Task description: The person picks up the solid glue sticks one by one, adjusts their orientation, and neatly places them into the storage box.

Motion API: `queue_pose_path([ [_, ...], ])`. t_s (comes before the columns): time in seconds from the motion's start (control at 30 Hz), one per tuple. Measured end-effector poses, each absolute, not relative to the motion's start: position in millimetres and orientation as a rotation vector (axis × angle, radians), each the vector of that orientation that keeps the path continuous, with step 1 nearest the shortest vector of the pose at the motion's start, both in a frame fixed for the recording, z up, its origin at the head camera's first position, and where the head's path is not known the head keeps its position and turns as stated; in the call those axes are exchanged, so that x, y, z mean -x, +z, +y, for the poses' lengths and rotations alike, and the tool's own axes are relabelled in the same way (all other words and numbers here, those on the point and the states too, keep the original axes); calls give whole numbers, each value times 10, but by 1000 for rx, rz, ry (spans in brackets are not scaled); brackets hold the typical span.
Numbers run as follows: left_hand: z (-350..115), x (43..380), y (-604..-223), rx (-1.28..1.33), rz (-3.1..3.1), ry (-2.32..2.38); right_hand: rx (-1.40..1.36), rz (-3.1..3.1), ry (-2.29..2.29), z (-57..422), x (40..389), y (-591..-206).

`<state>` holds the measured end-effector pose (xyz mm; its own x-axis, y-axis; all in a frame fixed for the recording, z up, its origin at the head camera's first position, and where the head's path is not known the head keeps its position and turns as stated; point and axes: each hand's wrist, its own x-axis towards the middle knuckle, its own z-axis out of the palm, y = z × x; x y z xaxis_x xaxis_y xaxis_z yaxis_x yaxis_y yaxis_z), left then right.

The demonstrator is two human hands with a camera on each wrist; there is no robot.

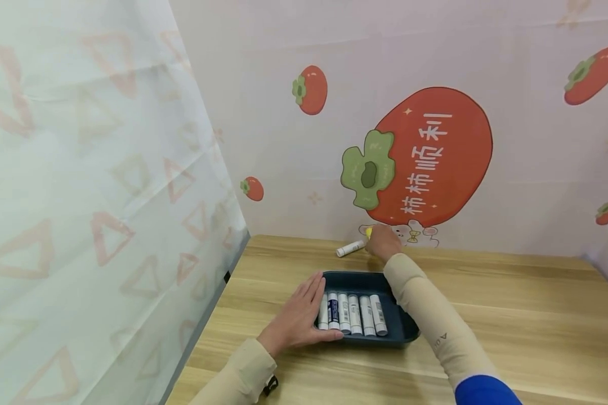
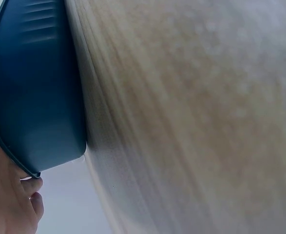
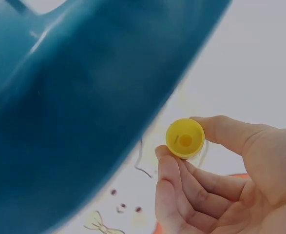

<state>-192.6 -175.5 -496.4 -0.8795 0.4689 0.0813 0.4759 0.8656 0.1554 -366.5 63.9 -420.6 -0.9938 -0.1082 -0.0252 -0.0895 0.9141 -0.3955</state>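
A dark blue-green tray (image 1: 402, 332) sits on the wooden table with several white glue sticks (image 1: 354, 315) lying side by side in it, one with a dark blue label. My left hand (image 1: 299, 312) rests against the tray's left end, fingers straight along the rim and thumb at the front edge. Beyond the tray, my right hand (image 1: 383, 243) pinches a glue stick with a yellow end (image 3: 185, 138) between thumb and fingers; most of its body is hidden. A white glue stick (image 1: 351, 248) lies on the table just left of that hand.
The wooden table (image 1: 512, 315) extends to the right of the tray. Behind it stands a wall covering (image 1: 284, 146) printed with persimmons, and a patterned white sheet (image 1: 106, 169) hangs on the left. My right forearm (image 1: 436, 320) passes over the tray's right side.
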Motion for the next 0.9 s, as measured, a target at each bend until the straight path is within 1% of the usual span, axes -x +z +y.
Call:
queue_pose_path([
  [0.3,-1767,1916,-4960,762,-3006,-259,198,3032,-578,758,3508,-3939],
  [0.57,-1762,1917,-4962,761,-3009,-269,307,3028,-548,897,3282,-3770],
  [0.73,-1753,1918,-4952,751,-3015,-269,350,3018,-552,972,3053,-3749],
  [0.9,-1747,1912,-4952,745,-3015,-275,345,2960,-625,1050,2823,-3828],
])
